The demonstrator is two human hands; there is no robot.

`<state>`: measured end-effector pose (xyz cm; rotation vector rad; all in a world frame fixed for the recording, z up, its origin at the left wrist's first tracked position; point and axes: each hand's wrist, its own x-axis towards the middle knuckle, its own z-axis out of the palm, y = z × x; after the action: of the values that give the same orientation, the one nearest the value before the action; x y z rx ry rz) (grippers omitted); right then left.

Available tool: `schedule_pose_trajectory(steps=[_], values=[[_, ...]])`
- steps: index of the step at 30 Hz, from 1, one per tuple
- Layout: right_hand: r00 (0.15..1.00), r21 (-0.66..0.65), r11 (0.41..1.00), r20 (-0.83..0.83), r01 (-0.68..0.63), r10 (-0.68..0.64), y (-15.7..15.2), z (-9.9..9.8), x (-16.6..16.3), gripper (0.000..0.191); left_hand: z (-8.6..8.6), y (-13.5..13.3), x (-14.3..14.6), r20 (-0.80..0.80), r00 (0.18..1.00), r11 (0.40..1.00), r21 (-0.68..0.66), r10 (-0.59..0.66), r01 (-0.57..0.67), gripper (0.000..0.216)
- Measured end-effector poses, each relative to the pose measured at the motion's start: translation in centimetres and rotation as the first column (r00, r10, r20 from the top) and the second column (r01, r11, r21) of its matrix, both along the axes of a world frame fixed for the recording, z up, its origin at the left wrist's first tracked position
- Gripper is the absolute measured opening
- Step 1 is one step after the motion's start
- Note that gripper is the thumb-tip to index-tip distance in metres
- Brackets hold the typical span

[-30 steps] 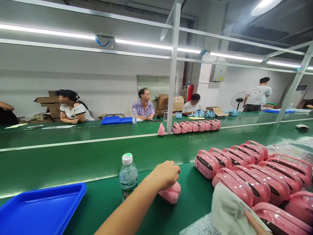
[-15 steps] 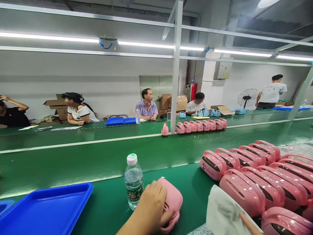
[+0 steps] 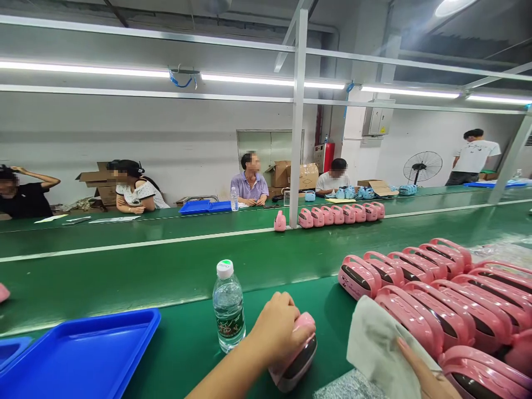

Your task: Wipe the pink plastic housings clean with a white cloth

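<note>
Since the frame half a second ago, the pink device [image 3: 296, 354] has been turned: its dark front face now shows toward the camera, where before the pink back was up. Left hand [image 3: 279, 332] is clasped over the top of it, fingers wrapped round the pink shell; device sits on the green bench [image 3: 183, 343] at about 6 o'clock in the view. Right hand [image 3: 428, 374], at 5 o'clock, lies flat on a pale cloth [image 3: 376, 343], fingers extended, pressing rather than gripping. Cloth overlaps the nearest of the pink devices in rows [image 3: 432, 293], which run off toward 3 o'clock. Water bottle [image 3: 228, 307] stands upright just beside the left hand, at its 9 o'clock. Blue tray [image 3: 78, 360] at 8 o'clock, well apart.
</note>
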<state>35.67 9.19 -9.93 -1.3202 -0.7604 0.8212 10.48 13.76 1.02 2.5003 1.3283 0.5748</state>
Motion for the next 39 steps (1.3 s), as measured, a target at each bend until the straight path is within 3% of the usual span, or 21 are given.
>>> schedule_pose_trajectory(steps=[2, 4, 9, 13, 17, 18, 20, 23, 26, 30, 34, 35, 36, 38, 39], values=[[0.976, 0.113, 0.994, 0.216, -0.002, -0.022, 0.1, 2.2, -1.6, 0.056, 0.8, 1.0, 0.9, 0.088, 0.995, 0.983, -0.179, 0.056, -0.04, 0.037], [0.9, 0.21, 0.976, 0.436, -0.065, -0.033, 0.4, 3.4, -3.7, 0.051, 0.5, 1.8, 1.0, 0.182, 0.976, 0.947, -0.318, 0.116, -0.053, 0.033], [0.648, 0.338, 0.871, 0.761, -0.356, -0.031, 1.4, 2.8, -9.9, 0.037, -0.8, 1.6, 0.4, 0.447, 0.877, 0.867, -0.493, 0.178, 0.075, 0.048], [0.443, 0.394, 0.817, 0.875, -0.42, -0.195, 1.2, 1.1, -12.5, 0.044, -0.8, 1.1, 0.6, 0.539, 0.802, 0.79, -0.595, 0.258, 0.146, 0.074], [0.258, 0.418, 0.646, 0.907, -0.638, -0.332, 0.9, 0.9, -11.7, 0.054, -1.0, 1.3, 0.7, 0.54, 0.771, 0.777, -0.623, 0.336, 0.097, 0.077], [0.218, 0.388, 0.637, 0.918, -0.666, -0.331, 1.0, 1.2, -11.2, 0.053, -1.1, 1.3, 0.7, 0.543, 0.773, 0.782, -0.615, 0.328, 0.1, 0.076], [0.155, 0.318, 0.68, 0.944, -0.661, -0.291, 1.2, 1.7, -10.4, 0.047, -1.2, 1.4, 0.6, 0.548, 0.78, 0.791, -0.601, 0.303, 0.115, 0.075], [0.152, 0.315, 0.708, 0.946, -0.633, -0.285, 1.2, 2.0, -10.2, 0.05, -1.2, 1.5, 0.7, 0.541, 0.784, 0.794, -0.598, 0.304, 0.105, 0.075], [0.135, 0.316, 0.643, 0.939, -0.698, -0.315, 0.9, 2.1, -10.5, 0.056, -1.2, 1.5, 0.7, 0.524, 0.792, 0.789, -0.608, 0.314, 0.089, 0.075], [0.16, 0.323, 0.709, 0.944, -0.627, -0.289, 0.8, 2.1, -10.8, 0.043, -1.2, 1.5, 0.8, 0.537, 0.782, 0.78, -0.617, 0.317, 0.107, 0.074], [0.232, 0.335, 0.598, 0.942, -0.729, -0.244, 0.6, 1.7, -10.5, 0.05, -1.1, 1.4, 0.9, 0.53, 0.768, 0.766, -0.637, 0.36, 0.081, 0.076], [0.279, 0.348, 0.609, 0.937, -0.713, -0.208, 0.6, 1.6, -10.1, 0.048, -1.0, 1.4, 0.8, 0.525, 0.768, 0.762, -0.643, 0.367, 0.076, 0.076], [0.343, 0.368, 0.67, 0.922, -0.644, -0.177, 0.6, 1.6, -9.5, 0.044, -1.0, 1.4, 0.8, 0.522, 0.769, 0.759, -0.647, 0.37, 0.074, 0.075], [0.504, 0.418, 0.836, 0.839, -0.356, -0.205, 0.7, 1.8, -8.1, 0.032, -0.9, 1.3, 0.7, 0.518, 0.771, 0.757, -0.649, 0.369, 0.073, 0.072], [0.561, 0.42, 0.888, 0.788, -0.189, -0.254, 0.8, 2.1, -7.6, 0.029, -0.9, 1.3, 0.7, 0.518, 0.772, 0.758, -0.649, 0.368, 0.074, 0.071]])
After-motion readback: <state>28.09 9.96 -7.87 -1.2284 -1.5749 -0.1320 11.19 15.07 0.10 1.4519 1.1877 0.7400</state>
